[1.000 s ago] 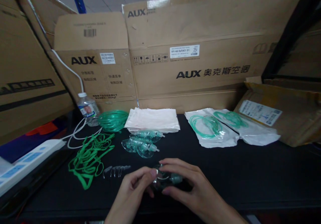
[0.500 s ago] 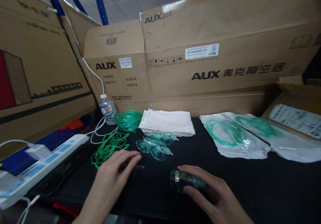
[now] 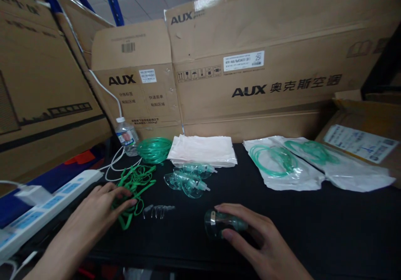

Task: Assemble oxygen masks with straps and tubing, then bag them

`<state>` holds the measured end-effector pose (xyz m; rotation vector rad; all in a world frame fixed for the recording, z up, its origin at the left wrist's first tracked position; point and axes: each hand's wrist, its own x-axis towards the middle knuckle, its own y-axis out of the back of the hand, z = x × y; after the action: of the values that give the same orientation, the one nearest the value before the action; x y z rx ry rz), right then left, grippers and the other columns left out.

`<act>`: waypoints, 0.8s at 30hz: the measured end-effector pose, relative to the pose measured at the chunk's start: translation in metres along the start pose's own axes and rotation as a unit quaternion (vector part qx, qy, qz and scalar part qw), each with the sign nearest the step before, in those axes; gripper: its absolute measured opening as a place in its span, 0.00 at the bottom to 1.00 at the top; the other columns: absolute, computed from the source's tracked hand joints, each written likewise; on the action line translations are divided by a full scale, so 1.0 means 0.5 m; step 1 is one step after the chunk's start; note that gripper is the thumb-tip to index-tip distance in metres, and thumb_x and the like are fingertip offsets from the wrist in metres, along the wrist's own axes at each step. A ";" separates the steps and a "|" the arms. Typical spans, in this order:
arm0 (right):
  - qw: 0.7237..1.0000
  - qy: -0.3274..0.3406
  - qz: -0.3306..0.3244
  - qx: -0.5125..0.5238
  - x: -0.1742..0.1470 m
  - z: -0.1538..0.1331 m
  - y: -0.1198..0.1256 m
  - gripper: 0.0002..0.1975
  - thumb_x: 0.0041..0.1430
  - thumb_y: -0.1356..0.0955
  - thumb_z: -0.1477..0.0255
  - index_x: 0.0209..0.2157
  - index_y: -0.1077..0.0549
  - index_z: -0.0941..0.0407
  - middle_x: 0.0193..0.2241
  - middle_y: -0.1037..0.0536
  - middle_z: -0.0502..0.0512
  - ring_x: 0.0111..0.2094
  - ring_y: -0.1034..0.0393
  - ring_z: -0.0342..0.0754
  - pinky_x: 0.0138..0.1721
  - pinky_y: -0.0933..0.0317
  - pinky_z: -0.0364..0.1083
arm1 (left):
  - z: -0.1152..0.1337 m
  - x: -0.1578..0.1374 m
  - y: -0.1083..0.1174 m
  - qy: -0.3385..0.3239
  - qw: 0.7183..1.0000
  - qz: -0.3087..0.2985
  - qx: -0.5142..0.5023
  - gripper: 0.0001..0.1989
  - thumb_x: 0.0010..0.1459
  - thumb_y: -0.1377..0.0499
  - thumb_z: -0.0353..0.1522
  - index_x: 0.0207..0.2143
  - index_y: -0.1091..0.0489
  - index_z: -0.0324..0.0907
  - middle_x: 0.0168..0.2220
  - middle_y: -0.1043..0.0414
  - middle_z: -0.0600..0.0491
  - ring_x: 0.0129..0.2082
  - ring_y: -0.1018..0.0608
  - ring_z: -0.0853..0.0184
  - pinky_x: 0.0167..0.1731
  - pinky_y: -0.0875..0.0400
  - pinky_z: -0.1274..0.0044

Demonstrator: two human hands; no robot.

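My right hand [image 3: 250, 234] is closed around a clear green oxygen mask [image 3: 212, 225], its metal nose strip facing left. My left hand [image 3: 108, 202] is at the tangled pile of green elastic straps [image 3: 134, 174], with thumb and fingers curled round a strap; the exact grip is partly hidden. Small clear plastic pieces [image 3: 158, 209] lie in a row on the black table, between my hands. Behind them, several more clear green masks [image 3: 188, 180] lie nested together.
At the back stand a coil of green tubing [image 3: 154, 150], a stack of white bags [image 3: 203, 151] and a plastic bottle [image 3: 127, 137]. Packed mask sets [image 3: 275, 163] lie at right. A power strip [image 3: 62, 198] runs along the left. Cardboard boxes [image 3: 206, 96] wall the back.
My left hand has moved left and down from beside the clear pieces to the green straps, and part of the pile now reaches nearer me. My right hand still holds the mask. The view has shifted slightly.
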<state>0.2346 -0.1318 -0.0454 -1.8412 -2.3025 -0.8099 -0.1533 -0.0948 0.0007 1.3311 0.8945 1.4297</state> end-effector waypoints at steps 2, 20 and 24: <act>1.000 0.001 0.000 0.001 0.001 0.001 -0.001 0.14 0.64 0.28 0.66 0.51 0.20 0.48 0.49 0.16 0.53 0.50 0.20 0.53 0.53 0.26 0.48 | -0.023 -0.013 -0.003 0.015 1.000 -0.021 -0.005 0.23 0.57 0.42 0.54 0.33 0.17 0.48 0.36 0.20 0.44 0.38 0.20 0.47 0.41 0.27 0.61; 1.000 -0.022 0.009 0.013 -0.002 -0.005 -0.002 0.13 0.64 0.28 0.65 0.49 0.19 0.49 0.47 0.15 0.55 0.48 0.20 0.53 0.51 0.26 0.48 | 0.127 0.047 0.142 0.037 0.924 0.374 -0.071 0.22 0.64 0.44 0.52 0.48 0.22 0.49 0.48 0.18 0.64 0.48 0.18 0.56 0.42 0.31 0.67; 1.000 -0.026 0.012 0.013 -0.001 -0.006 -0.002 0.12 0.63 0.28 0.65 0.48 0.19 0.48 0.46 0.15 0.54 0.46 0.19 0.52 0.49 0.26 0.47 | 0.213 0.087 0.177 -0.058 0.891 0.405 -0.197 0.16 0.66 0.40 0.45 0.53 0.24 0.51 0.54 0.21 0.67 0.55 0.21 0.63 0.54 0.29 0.68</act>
<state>0.2331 -0.1338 -0.0433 -1.8979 -2.3046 -0.7339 -0.0605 -0.0876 0.1116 1.5117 -0.0997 1.9875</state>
